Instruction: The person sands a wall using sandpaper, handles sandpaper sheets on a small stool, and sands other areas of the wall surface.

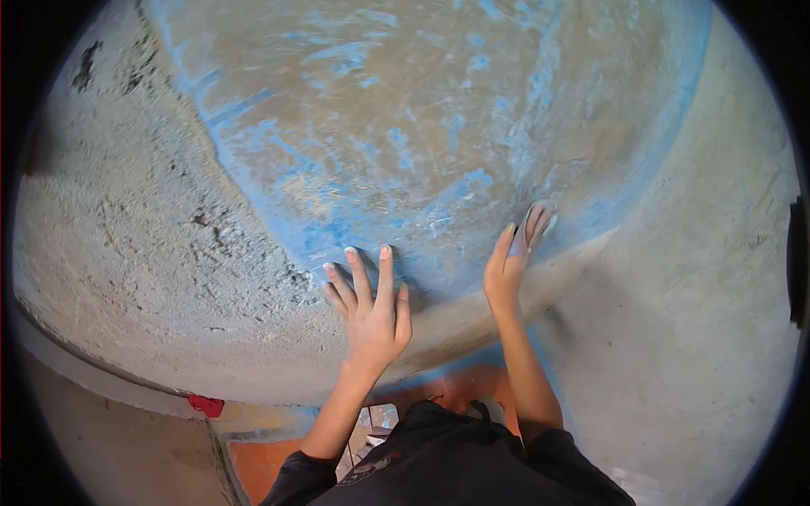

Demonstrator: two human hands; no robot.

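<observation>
My left hand [371,308] lies with its fingers spread on the lower edge of a wall surface [422,143] with patchy blue paint over grey-brown. Pale dust whitens its fingertips. To its right, my right hand [510,266] presses a folded piece of sandpaper [538,221] against the same painted surface. The sandpaper's pale edge curves up around the fingers, and its working face is hidden against the wall. Around both hands the blue paint is worn and streaked.
Rough, pitted plaster [169,194] borders the painted area on the left, and smooth grey wall [675,312] on the right. A red scrap [206,406] lies on a ledge at lower left. Orange tiled floor [261,464] shows below, beside my dark shirt.
</observation>
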